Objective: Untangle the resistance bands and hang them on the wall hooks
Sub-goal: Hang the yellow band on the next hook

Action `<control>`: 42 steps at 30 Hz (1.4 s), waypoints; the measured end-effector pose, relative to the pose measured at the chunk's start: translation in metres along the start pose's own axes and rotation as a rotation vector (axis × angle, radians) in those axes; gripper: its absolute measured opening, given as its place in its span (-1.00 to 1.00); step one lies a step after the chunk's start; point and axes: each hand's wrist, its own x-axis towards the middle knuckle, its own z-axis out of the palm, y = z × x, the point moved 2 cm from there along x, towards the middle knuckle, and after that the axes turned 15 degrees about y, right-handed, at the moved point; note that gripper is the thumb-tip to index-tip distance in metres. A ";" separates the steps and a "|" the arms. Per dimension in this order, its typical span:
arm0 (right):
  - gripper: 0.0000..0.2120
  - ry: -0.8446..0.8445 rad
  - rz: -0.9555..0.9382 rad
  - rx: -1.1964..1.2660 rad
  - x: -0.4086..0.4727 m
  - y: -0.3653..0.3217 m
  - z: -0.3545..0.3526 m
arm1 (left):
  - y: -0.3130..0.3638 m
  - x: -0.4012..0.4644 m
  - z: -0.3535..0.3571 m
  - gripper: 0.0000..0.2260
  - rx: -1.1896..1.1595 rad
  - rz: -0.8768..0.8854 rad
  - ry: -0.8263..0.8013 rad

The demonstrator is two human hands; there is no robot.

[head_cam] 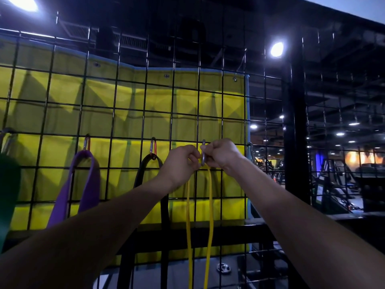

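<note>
Our fingers (192,158) on the left hand (181,163) are curled tight, pinching the top of the yellow band (210,197) just left of the grey carabiner (203,153), while the right hand (220,154) curls round the carabiner itself from the other side; we cannot tell whether its gate is pressed open. The two hands almost touch, with the clip upright between them, hanging from the black wire grid (133,109). The band's loop sits right at the clip's lower end, directly below our knuckles, and both its strands fall straight down, long axis vertical, between our forearms. We judge the left hand the nearer to the band, so it feeds the loop sideways into the clip. Further left, a black band (145,170) and a purple band (91,184) already hang from their own clips
</note>
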 end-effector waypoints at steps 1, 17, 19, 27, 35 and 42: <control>-0.79 0.017 -0.011 -0.019 0.000 0.000 0.000 | 0.001 0.000 0.000 -0.88 -0.001 -0.002 0.005; -0.91 0.252 -0.042 -0.144 0.007 0.006 -0.021 | 0.013 -0.001 0.021 -0.85 -0.065 -0.198 0.080; -0.96 0.264 -0.075 -0.194 0.007 0.007 -0.024 | 0.012 -0.002 0.023 -0.84 -0.078 -0.202 0.083; -0.87 0.290 -0.327 -0.255 -0.014 0.023 -0.029 | 0.004 -0.016 0.025 -0.78 -0.099 -0.174 0.057; -0.82 0.328 -0.336 -0.243 -0.018 0.031 -0.031 | 0.003 -0.024 0.027 -0.77 -0.093 -0.205 0.064; -0.81 0.282 -0.349 -0.222 -0.027 0.042 -0.031 | -0.003 -0.034 0.026 -0.76 -0.109 -0.244 0.055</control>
